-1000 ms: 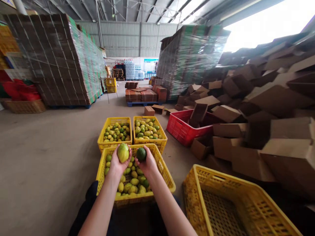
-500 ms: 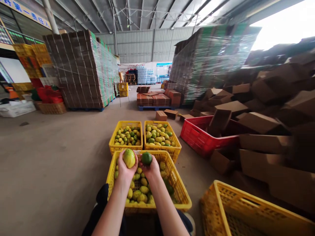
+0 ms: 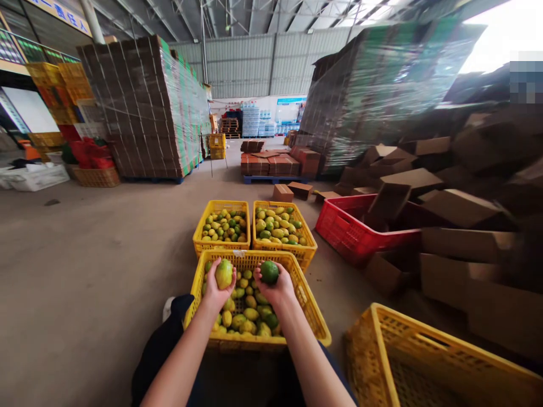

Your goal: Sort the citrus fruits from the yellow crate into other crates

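My left hand point(image 3: 218, 289) cups a yellow-green lemon point(image 3: 224, 274), its fingers wrapped around the sides. In my right hand point(image 3: 278, 291) lies a rounder, dark green lemon point(image 3: 269, 272), held in curled fingers with the palm up. Both hands are over the near yellow crate point(image 3: 316, 322), apart from each other. Inside that crate several yellow and green lemons point(image 3: 250, 314) cover much of the bottom; my forearms hide part of them.
Two more yellow crates point(image 3: 221, 246) point(image 3: 285, 247) of lemons stand just beyond. At lower right is another yellow crate point(image 3: 377, 339). A red crate point(image 3: 352, 240) and heaped cardboard boxes point(image 3: 458, 212) lie to the right. Wrapped pallet stacks point(image 3: 131, 107) stand farther back.
My hands have moved apart, the right one shifting rightward with the green lemon. The yellow-green lemon stays in my left hand. The view has tilted slightly down.
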{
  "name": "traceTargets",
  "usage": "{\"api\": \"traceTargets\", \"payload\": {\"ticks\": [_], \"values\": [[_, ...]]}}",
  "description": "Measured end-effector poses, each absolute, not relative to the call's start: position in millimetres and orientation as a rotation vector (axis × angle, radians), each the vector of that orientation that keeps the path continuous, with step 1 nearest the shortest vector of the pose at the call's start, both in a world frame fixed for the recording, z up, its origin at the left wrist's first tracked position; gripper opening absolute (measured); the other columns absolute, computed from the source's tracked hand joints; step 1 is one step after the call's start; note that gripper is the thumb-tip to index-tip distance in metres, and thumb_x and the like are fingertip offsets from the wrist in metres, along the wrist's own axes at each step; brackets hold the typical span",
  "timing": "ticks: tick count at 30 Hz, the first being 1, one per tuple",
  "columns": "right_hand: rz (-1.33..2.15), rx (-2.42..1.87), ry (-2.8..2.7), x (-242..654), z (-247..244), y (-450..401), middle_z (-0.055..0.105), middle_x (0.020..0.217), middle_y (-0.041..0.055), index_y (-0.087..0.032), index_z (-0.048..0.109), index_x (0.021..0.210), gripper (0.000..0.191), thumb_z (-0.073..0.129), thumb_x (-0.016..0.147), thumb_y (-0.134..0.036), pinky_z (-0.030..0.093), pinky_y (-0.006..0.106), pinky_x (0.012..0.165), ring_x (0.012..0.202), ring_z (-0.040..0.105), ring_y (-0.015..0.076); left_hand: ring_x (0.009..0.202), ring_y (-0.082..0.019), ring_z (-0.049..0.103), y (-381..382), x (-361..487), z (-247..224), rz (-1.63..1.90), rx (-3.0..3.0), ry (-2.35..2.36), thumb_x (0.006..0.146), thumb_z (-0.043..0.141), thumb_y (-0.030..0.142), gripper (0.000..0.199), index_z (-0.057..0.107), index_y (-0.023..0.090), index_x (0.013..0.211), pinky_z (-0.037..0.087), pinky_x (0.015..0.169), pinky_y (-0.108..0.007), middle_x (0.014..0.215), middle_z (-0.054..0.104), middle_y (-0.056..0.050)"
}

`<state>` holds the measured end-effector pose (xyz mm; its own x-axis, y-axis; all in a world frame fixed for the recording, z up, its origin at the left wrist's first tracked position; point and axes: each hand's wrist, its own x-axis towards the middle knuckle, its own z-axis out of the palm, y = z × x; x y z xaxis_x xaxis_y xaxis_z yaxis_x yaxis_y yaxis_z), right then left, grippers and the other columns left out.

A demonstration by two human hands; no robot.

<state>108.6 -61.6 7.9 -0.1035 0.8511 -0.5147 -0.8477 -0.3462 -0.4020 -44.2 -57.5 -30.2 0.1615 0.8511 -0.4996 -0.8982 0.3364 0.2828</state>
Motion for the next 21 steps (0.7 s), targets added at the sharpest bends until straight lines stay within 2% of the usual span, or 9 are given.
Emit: {"api": "traceTargets", "payload": {"ticks": [5, 10, 15, 18, 21], "values": [[1.745, -0.901, -0.042, 108.0, 5.7, -67.7, 0.057, 0.052, 0.0024, -0.020, 0.051, 0.069, 0.015, 0.042, 0.081, -0.024, 0.038, 0.021, 0.034, 0.046, 0.052, 0.0138, 0.063, -0.014, 0.064, -69.4, -74.6, -52.0, 1.230, 0.046, 0.600, 0.086, 0.051, 0.030, 0.020, 0.060, 0.011, 0.090, 0.053, 0.052, -0.022, 0.074, 0.064, -0.005], [1.764, -0.943, -0.128, 98.7, -5.9, -69.0, 0.060, 0.054, 0.0013, -0.018, 0.053, 0.071, 0.010, 0.052, 0.079, -0.022, 0.036, 0.019, 0.035, 0.046, 0.053, 0.0129, 0.070, -0.016, 0.066, -78.8, -93.1, -56.9, 1.235, 0.128, 0.573, 0.088, 0.048, 0.029, 0.022, 0.061, 0.014, 0.098, 0.055, 0.056, -0.025, 0.082, 0.067, -0.006], [1.840, -0.983, -0.226, 97.7, -17.1, -68.9, 0.058, 0.052, 0.0040, -0.015, 0.055, 0.068, 0.021, 0.045, 0.082, -0.026, 0.036, 0.019, 0.034, 0.045, 0.052, 0.0136, 0.064, -0.015, 0.065, -79.6, -90.1, -53.9, 1.268, 0.183, 0.589, 0.084, 0.051, 0.027, 0.019, 0.062, 0.013, 0.093, 0.053, 0.052, -0.023, 0.077, 0.066, -0.005], [1.838, -0.977, -0.288, 102.6, -27.0, -68.3, 0.060, 0.057, 0.0046, -0.015, 0.057, 0.070, 0.016, 0.050, 0.078, -0.027, 0.039, 0.020, 0.037, 0.049, 0.055, 0.0141, 0.058, -0.014, 0.062, -76.7, -79.3, -47.5, 1.253, 0.134, 0.575, 0.083, 0.052, 0.029, 0.019, 0.062, 0.013, 0.087, 0.050, 0.046, -0.022, 0.070, 0.063, -0.004], [1.819, -0.991, -0.303, 111.6, -43.2, -66.2, 0.059, 0.056, 0.0016, -0.016, 0.056, 0.070, 0.010, 0.059, 0.069, -0.026, 0.039, 0.020, 0.036, 0.047, 0.053, 0.0131, 0.057, -0.014, 0.062, -70.7, -65.1, -37.5, 1.215, 0.116, 0.584, 0.083, 0.053, 0.029, 0.019, 0.062, 0.012, 0.086, 0.052, 0.049, -0.023, 0.067, 0.062, -0.004]]}}
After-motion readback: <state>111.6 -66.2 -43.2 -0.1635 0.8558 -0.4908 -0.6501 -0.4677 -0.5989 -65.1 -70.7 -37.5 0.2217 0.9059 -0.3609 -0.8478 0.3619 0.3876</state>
